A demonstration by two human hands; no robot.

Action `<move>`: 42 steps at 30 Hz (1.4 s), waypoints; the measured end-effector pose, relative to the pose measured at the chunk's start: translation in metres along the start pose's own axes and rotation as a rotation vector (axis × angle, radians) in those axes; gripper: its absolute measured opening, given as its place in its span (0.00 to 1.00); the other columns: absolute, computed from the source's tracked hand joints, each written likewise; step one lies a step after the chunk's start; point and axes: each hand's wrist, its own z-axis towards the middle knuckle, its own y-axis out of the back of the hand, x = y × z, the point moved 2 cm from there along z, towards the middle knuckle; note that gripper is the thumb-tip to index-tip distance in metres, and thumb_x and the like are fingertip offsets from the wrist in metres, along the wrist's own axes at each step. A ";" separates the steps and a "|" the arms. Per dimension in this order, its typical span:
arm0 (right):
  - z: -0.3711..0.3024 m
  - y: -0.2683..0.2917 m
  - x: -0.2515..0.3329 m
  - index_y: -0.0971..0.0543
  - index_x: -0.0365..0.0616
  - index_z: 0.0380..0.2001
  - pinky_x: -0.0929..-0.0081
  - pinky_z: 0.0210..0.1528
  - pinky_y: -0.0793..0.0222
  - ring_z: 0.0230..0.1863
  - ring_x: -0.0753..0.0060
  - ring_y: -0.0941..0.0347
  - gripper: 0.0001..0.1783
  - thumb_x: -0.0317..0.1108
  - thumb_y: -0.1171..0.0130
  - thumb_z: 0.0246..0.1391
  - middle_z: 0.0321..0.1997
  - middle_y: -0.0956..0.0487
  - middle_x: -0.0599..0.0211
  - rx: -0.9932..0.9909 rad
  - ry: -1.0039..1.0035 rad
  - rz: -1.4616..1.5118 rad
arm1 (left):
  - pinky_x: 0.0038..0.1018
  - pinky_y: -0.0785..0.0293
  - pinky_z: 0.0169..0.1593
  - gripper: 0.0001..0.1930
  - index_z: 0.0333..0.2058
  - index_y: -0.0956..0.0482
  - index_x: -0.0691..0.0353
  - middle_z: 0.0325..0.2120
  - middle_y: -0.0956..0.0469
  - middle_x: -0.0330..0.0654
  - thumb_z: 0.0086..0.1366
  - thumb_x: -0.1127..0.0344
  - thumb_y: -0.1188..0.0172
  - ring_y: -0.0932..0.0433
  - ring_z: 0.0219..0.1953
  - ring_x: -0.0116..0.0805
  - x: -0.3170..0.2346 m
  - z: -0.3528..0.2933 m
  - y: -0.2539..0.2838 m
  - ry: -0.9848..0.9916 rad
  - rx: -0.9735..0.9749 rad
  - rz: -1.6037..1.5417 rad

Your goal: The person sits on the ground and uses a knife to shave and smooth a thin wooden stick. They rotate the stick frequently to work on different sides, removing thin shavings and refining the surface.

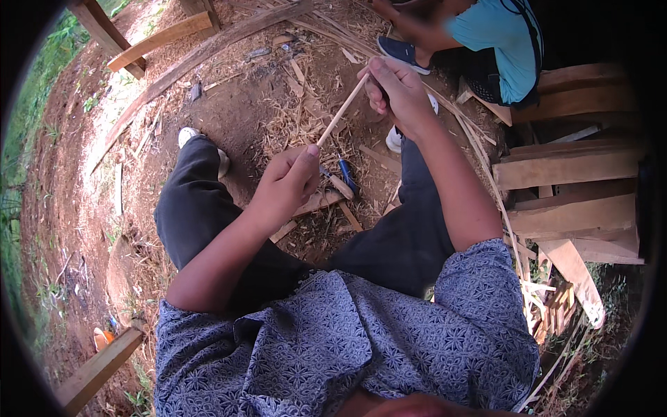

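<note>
A thin, pale wooden stick (342, 111) slants up to the right between my two hands, in front of my knees. My left hand (290, 177) is closed round its lower end, thumb laid along it. At the upper end, my right hand (397, 90) pinches the stick between thumb and fingers. Below the stick, on the ground between my legs, lie a tool with a wooden handle (339, 185) and a blue-handled tool (347, 174). Their working ends are too small to make out. Short wood pieces (319, 203) lie beside them.
Wood shavings (306, 104) litter the brown dirt. At the upper right, a person in a turquoise shirt (486, 42) sits close by. Stacked wooden planks (566, 170) stand on my right, with long thin strips (479, 153) alongside. A wooden beam (104, 365) juts in at lower left.
</note>
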 end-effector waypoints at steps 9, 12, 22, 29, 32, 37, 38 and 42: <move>-0.003 -0.023 -0.012 0.23 0.38 0.36 0.85 0.19 0.48 0.15 0.87 0.44 0.19 0.44 0.51 0.68 0.15 0.35 0.78 0.011 -0.017 -0.144 | 0.19 0.48 0.19 0.22 0.23 0.37 0.56 0.14 0.42 0.28 0.76 0.52 0.59 0.46 0.15 0.17 0.002 0.000 0.003 0.006 -0.026 0.012; 0.005 -0.030 -0.012 0.23 0.38 0.35 0.86 0.19 0.49 0.16 0.88 0.46 0.18 0.44 0.50 0.68 0.16 0.38 0.79 0.019 -0.014 0.026 | 0.19 0.48 0.20 0.22 0.23 0.36 0.56 0.14 0.42 0.28 0.76 0.51 0.59 0.45 0.16 0.17 -0.001 0.006 0.003 -0.018 -0.070 0.006; -0.022 -0.062 -0.023 0.23 0.39 0.35 0.85 0.20 0.46 0.16 0.88 0.45 0.17 0.43 0.50 0.68 0.15 0.38 0.79 0.102 -0.148 -0.028 | 0.21 0.47 0.22 0.23 0.22 0.36 0.57 0.15 0.41 0.28 0.76 0.52 0.59 0.45 0.17 0.18 0.009 0.003 0.008 -0.057 -0.103 0.092; -0.028 -0.068 -0.032 0.22 0.40 0.29 0.83 0.19 0.47 0.16 0.88 0.43 0.20 0.47 0.46 0.65 0.14 0.35 0.79 0.205 -0.117 -0.108 | 0.21 0.48 0.21 0.21 0.22 0.35 0.57 0.14 0.41 0.29 0.75 0.54 0.59 0.44 0.16 0.19 0.001 -0.001 0.006 -0.016 -0.082 -0.022; -0.030 -0.067 -0.028 0.22 0.39 0.30 0.83 0.19 0.46 0.16 0.88 0.42 0.20 0.47 0.45 0.65 0.14 0.34 0.78 0.262 -0.101 -0.091 | 0.21 0.47 0.21 0.21 0.24 0.32 0.60 0.15 0.40 0.30 0.75 0.54 0.57 0.44 0.17 0.19 -0.001 0.000 0.009 0.012 -0.047 -0.025; -0.021 -0.060 -0.019 0.21 0.38 0.35 0.86 0.19 0.46 0.17 0.89 0.40 0.18 0.44 0.48 0.67 0.15 0.33 0.78 0.189 -0.058 -0.110 | 0.24 0.45 0.23 0.19 0.27 0.26 0.66 0.13 0.38 0.33 0.73 0.57 0.52 0.43 0.18 0.22 -0.003 0.002 -0.001 -0.106 -0.191 0.074; -0.020 -0.057 -0.017 0.21 0.38 0.37 0.86 0.19 0.45 0.17 0.89 0.39 0.18 0.43 0.50 0.68 0.16 0.32 0.78 0.177 -0.065 -0.075 | 0.25 0.44 0.23 0.19 0.27 0.27 0.66 0.13 0.38 0.34 0.73 0.57 0.52 0.42 0.18 0.22 -0.002 0.002 0.000 -0.138 -0.197 0.196; -0.014 -0.052 -0.015 0.21 0.38 0.37 0.87 0.20 0.44 0.17 0.89 0.39 0.18 0.43 0.50 0.67 0.16 0.32 0.78 0.143 -0.069 -0.015 | 0.29 0.42 0.23 0.20 0.26 0.27 0.67 0.11 0.39 0.38 0.74 0.57 0.53 0.42 0.17 0.25 -0.002 0.000 0.007 -0.208 -0.226 0.460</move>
